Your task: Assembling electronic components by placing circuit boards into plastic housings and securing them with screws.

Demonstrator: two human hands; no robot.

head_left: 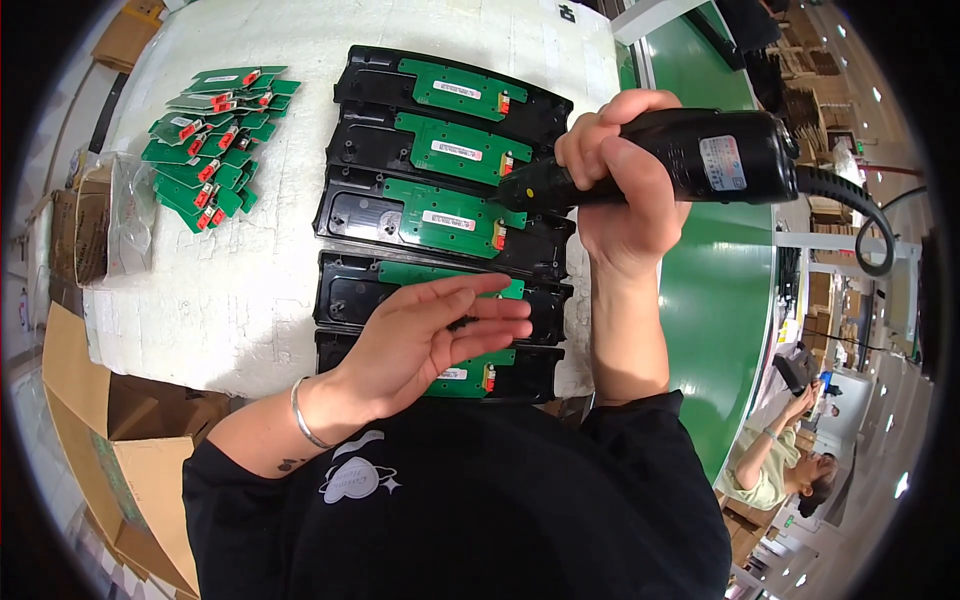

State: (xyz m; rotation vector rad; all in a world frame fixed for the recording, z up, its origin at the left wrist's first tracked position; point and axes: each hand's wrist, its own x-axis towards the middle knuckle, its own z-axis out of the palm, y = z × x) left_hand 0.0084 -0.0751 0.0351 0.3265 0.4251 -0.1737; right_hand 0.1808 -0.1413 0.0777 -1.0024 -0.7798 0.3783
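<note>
My right hand (632, 195) is wrapped round a black corded electric screwdriver (725, 155). The tool lies almost level, its tip pointing left over the green circuit board (440, 215) in the third black plastic housing (352, 215) from the far end. Whether the tip touches a screw is hidden. My left hand (405, 335) is cupped palm-up above the two nearest housings, fingers slightly curled, with small dark pieces (461, 322) in it, too small to name surely. Each housing in the row holds a green board with a pale label and a small red-and-white connector.
A pile of loose green boards (210, 150) with red connectors lies on the white foam surface (260, 300), far left. Cardboard boxes (150, 465) stand along the left. A green bench (705, 320) runs at right, where a co-worker (775, 465) holds a dark device.
</note>
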